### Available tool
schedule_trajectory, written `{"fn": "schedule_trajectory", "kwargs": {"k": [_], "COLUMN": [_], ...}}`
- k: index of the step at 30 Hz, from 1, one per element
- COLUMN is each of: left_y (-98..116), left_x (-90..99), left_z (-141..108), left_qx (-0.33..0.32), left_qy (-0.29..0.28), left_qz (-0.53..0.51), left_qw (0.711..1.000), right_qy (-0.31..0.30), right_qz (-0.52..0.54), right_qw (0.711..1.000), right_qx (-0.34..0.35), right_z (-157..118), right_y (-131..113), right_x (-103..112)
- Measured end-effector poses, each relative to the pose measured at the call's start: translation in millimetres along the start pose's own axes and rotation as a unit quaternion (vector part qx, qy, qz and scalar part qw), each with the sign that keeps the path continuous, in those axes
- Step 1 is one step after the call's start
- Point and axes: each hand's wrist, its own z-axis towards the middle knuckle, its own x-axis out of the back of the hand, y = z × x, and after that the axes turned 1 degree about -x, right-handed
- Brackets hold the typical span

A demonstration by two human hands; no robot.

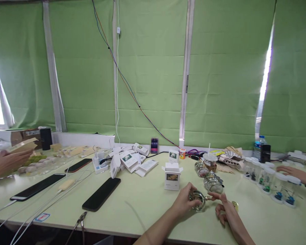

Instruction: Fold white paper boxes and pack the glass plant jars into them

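My left hand point(185, 200) is closed around a round, metal-rimmed piece point(197, 200) that looks like a pocket watch, held just above the table with its stem towards the right. My right hand point(226, 211) has its index finger stretched out to the stem, the tip at or against it; the other fingers are loosely bent and grip nothing visible. Beyond my hands lie similar round, shiny pieces point(213, 182). A small gold-coloured disc point(235, 205) lies beside my right hand. An upright white box point(172, 178) with a picture stands open behind my left hand.
Several white boxes point(129, 161) are heaped mid-table. Phones point(101, 194) and white cables lie left. Clear lidded jars point(266, 178) with small coloured parts stand right, near another person's hand point(297, 174). Another person's hands point(7, 160) are far left. A drink cup point(209, 160) stands behind.
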Motion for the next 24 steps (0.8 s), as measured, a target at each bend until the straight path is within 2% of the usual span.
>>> {"fn": "schedule_trajectory", "kwargs": {"k": [8, 14, 18, 24], "left_y": [0, 1, 1, 1], "left_x": [-0.7, 1.2, 2.3, 2.4], "left_z": [0, -1, -1, -1], "left_qx": [-0.004, -0.01, -0.004, -0.006], "left_qy": [-0.001, -0.02, -0.028, -0.029], "left_qz": [0.009, 0.025, 0.022, 0.023], "left_qw": [1.0, 0.999, 0.999, 0.999], "right_qy": [-0.061, -0.079, -0.093, -0.091], "right_qz": [-0.129, -0.15, -0.155, -0.198], "right_qw": [0.99, 0.985, 0.982, 0.974], "right_qx": [0.017, 0.029, 0.054, 0.053], "right_z": [4, 3, 9, 13], "right_y": [5, 3, 11, 19], "right_x": [0, -2, 1, 4]}}
